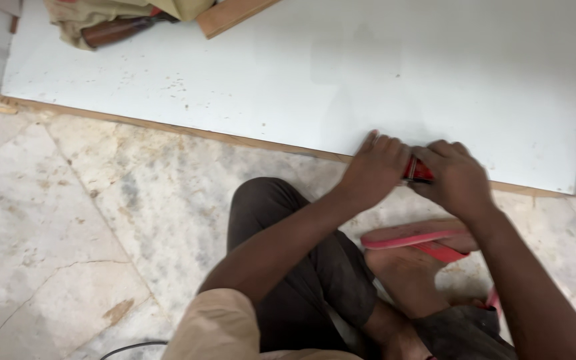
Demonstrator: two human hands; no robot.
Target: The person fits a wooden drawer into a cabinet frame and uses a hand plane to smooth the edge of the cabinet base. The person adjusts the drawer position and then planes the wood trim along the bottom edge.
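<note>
Marble floor (88, 220), pale and veined, with a crack and some dust, fills the lower left; a large white board (341, 73) lies flat on it, its raw wooden edge running from the left down toward the right. Seated person, dark trousers, a red sandal (421, 239) on the foot just below the hands. Both hands meet at the near edge of the board. Left hand (376, 167) lies knuckles up, fingers curled over the edge and pressed against a small red tool (419, 171); right hand (458, 179) closes around the same tool from the other side. Only a short red strip with a metallic part shows between the two hands, so its kind cannot be told. Each grip is clenched on the tool, with no open fingers visible. Judged from what shows, the tool is small, rigid and light, hard-cased and not fragile; it is best held around its body, as here, with the palm behind it. Its long axis appears to run roughly along the board edge, left to right, though which end leads is hidden by the fingers. The board itself looks stiff, smooth-faced and heavy, awkward to lift alone. At the top left lie a crumpled tan cloth (95, 17), a brown wooden handle (118, 30) under it, and a wood strip (235, 15).
</note>
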